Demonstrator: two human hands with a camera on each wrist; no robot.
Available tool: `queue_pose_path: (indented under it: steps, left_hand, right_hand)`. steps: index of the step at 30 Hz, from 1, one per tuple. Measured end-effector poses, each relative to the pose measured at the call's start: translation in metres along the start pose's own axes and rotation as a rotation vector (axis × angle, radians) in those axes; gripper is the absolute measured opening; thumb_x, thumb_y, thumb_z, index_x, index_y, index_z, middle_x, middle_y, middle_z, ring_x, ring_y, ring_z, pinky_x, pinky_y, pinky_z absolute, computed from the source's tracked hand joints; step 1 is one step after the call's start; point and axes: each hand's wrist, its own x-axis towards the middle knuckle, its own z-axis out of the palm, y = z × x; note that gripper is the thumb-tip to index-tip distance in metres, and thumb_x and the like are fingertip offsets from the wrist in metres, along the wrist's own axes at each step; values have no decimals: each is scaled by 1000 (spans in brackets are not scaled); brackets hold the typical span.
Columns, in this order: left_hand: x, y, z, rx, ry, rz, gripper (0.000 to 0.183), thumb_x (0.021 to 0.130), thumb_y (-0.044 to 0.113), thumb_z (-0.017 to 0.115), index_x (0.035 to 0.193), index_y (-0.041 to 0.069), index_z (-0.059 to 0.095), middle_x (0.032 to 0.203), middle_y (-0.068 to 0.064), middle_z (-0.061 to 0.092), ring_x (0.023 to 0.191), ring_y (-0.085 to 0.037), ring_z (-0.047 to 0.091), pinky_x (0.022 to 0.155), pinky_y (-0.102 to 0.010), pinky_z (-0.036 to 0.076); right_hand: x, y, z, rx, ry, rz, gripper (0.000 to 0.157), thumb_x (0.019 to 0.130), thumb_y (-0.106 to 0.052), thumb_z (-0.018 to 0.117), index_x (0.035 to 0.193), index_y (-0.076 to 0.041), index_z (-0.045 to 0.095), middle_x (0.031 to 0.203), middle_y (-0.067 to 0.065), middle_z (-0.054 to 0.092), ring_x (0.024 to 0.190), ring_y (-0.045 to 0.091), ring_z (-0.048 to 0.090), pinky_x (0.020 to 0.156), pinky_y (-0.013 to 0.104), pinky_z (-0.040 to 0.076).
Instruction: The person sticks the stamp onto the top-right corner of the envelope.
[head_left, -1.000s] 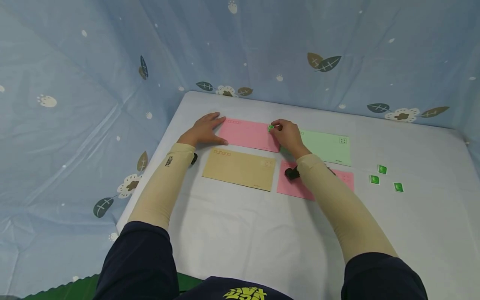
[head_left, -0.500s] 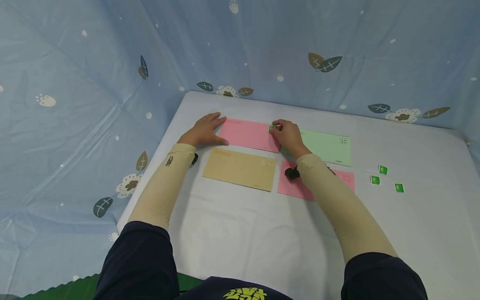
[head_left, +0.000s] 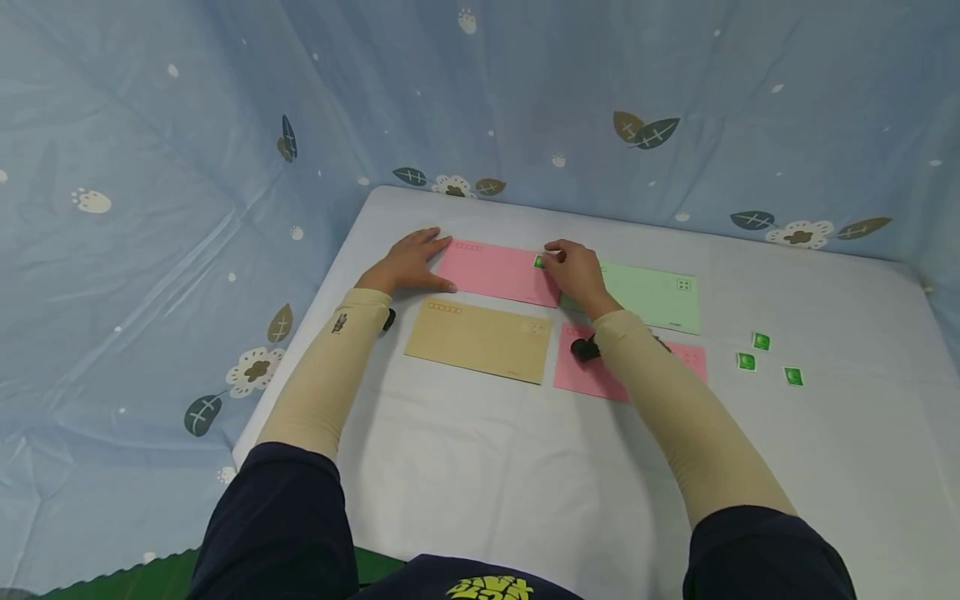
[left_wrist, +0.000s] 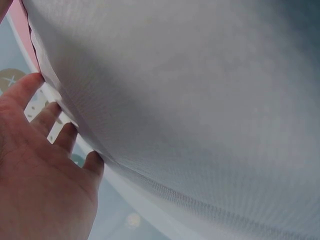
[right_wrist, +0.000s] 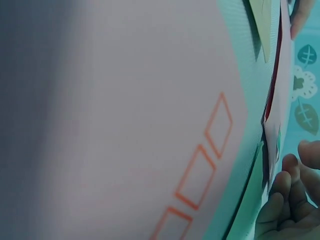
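Note:
In the head view, the left hand [head_left: 409, 262] has its fingers spread and rests at the left end of the far pink envelope [head_left: 491, 271], with thumb and fingertips touching its edge. Over that envelope's right end, the right hand [head_left: 576, 272] has curled fingers and holds a small green stamp [head_left: 538, 262] at the upper right corner, partly covered by the fingertips. The left wrist view shows the left hand [left_wrist: 45, 165] with extended fingers on the white surface. In the right wrist view, the right hand's fingers [right_wrist: 283, 185] curl close beside the stamp [right_wrist: 278, 142].
A tan envelope [head_left: 476, 340] lies nearer, and a light green envelope [head_left: 652, 296] lies right of the far pink one. Under the right forearm is another pink envelope [head_left: 585, 375]. Three loose green stamps [head_left: 761, 341] lie on the white table [head_left: 480, 467] at right.
Less of the stamp shows beside the right fingertips now. Both hands otherwise stay nearly in place, and the envelopes and loose stamps have not visibly moved on the table.

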Motion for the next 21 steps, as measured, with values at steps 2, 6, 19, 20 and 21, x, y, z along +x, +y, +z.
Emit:
queue_pose_path:
  steps: [2, 6, 19, 20, 21]
  left_hand:
    - [0, -1, 1, 2, 1, -5, 110, 79, 61, 81, 164, 19, 24, 171, -8, 10, 157, -31, 5, 126, -51, 7]
    - [-1, -1, 1, 3, 5, -8, 111, 78, 62, 81, 164, 20, 25, 171, -7, 10, 157, -30, 5, 126, -51, 7]
    - [-2, 1, 1, 0, 1, -12, 109, 79, 59, 81, 164, 19, 24, 171, -7, 9, 157, -30, 3, 126, -50, 6]
    - [-2, 1, 1, 1, 2, -11, 109, 80, 59, 81, 164, 19, 24, 171, -8, 9, 157, -30, 3, 126, -50, 5]
    - [-2, 1, 1, 3, 2, -11, 109, 80, 59, 80, 164, 19, 24, 171, -7, 9, 157, -30, 3, 126, -49, 5]
  right_hand:
    - [-1, 0, 0, -1, 10, -23, 35, 103, -23, 60, 133, -6, 66, 105, 15, 67, 86, 30, 59, 77, 43, 48]
    - [-2, 0, 1, -14, 5, -65, 31, 101, -14, 63, 130, -3, 68, 112, 15, 62, 96, 29, 59, 84, 42, 50]
    - [4, -4, 3, -163, -66, -67, 26, 99, -13, 66, 123, -3, 71, 122, 14, 60, 104, 28, 59, 91, 43, 51]
    - [5, -4, 3, -176, -68, -64, 26, 100, -13, 66, 123, -3, 71, 123, 13, 60, 104, 28, 59, 91, 43, 51]
    - [5, -5, 3, -187, -69, -63, 26, 100, -13, 66, 123, -4, 71, 123, 13, 60, 104, 28, 59, 91, 43, 51]
